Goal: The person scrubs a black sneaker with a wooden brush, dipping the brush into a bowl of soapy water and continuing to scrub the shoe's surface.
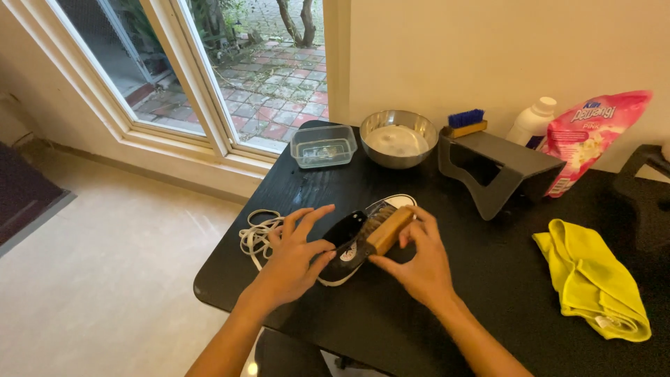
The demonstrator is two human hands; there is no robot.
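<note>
Head view: a round steel bowl (398, 137) holding pale liquid and a clear plastic tub (323, 146) sit at the far edge of the black bench (488, 279). Near its left edge, the left hand (293, 257) clasps a black canvas shoe (352, 241); the right hand (419, 262) grips a wooden bristle brush (386, 228) on it. White laces (257, 234) lie beside. Beige floor (105, 279) spreads open leftward.

Wooden brush (382, 230) on black shoe (349, 244)
</note>
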